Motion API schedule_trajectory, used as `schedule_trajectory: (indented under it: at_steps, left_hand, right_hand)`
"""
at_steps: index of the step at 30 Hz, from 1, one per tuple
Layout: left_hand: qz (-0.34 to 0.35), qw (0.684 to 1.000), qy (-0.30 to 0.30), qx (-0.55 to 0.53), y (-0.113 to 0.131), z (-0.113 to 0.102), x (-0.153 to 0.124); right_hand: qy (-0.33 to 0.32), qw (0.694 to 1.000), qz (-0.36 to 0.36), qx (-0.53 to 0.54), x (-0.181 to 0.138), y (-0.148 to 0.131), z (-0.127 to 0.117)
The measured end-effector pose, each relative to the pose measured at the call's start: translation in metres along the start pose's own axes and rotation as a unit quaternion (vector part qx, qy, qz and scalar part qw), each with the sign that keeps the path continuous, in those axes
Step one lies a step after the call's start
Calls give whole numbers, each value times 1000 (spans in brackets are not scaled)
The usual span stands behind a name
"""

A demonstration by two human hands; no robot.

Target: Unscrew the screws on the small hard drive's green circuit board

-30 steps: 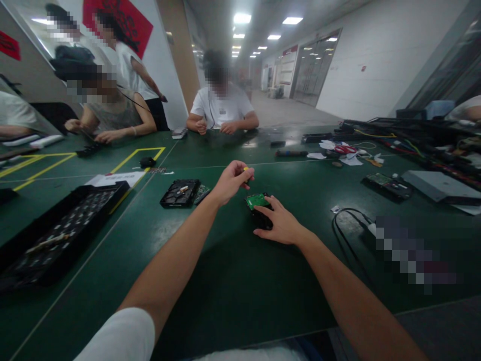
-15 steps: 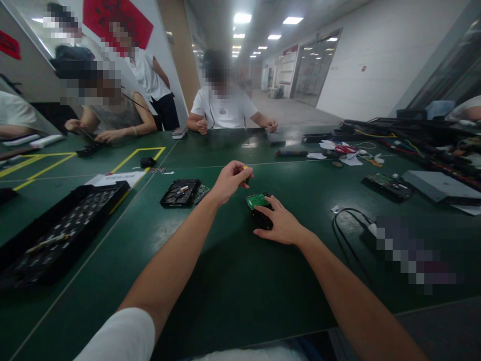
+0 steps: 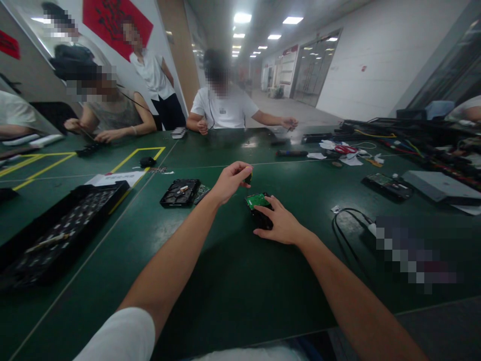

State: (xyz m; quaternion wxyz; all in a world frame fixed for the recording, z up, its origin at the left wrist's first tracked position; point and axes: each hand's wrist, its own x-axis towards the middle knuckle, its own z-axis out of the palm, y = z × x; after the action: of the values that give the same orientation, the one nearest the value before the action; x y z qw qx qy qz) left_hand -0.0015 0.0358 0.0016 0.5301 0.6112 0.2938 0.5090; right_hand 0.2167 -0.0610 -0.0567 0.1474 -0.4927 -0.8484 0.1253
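My left hand pinches a small screwdriver by its dark handle, with a trace of yellow at the edge. Its thin shaft points down beside the hard drive, and where the tip rests I cannot make out. The drive has a green circuit board on top and a black body. Around its right and near sides my right hand is spread, fingers gripping it against the table and covering part of it. Left of my left hand lie a black square drive casing and a loose circuit board.
A long black tray lies at the left on the green table. To the right are a cable, another drive, a grey box and a pile of wires. A co-worker sits opposite.
The screwdriver has turned in my left fingers: its yellow side showed before, now mostly dark. My right hand stays in place. The co-worker opposite has moved a hand outward to the right.
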Motion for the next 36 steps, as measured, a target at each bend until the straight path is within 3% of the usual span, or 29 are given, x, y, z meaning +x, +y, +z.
schedule_trajectory:
  at_steps: [7,13,20,30,36]
  left_hand:
    - [-1,1000,13,-4,-1,4,-1]
    - [-24,997,-4,-74,2,2,-1]
    - [-11,999,35,-1,-1,0,0]
    - [-20,999,-29,-38,1,2,-2]
    - [-19,1000,-10,-4,1,-2,0]
  right_hand:
    - [0,1000,-2,1,0,1,2]
    - [5,1000,-7,2,1,2,3]
    - [-2,1000,-1,0,0,-1,0]
    - [11,1000,-9,-5,1,2,4]
    - [9,1000,-7,-6,0,2,4]
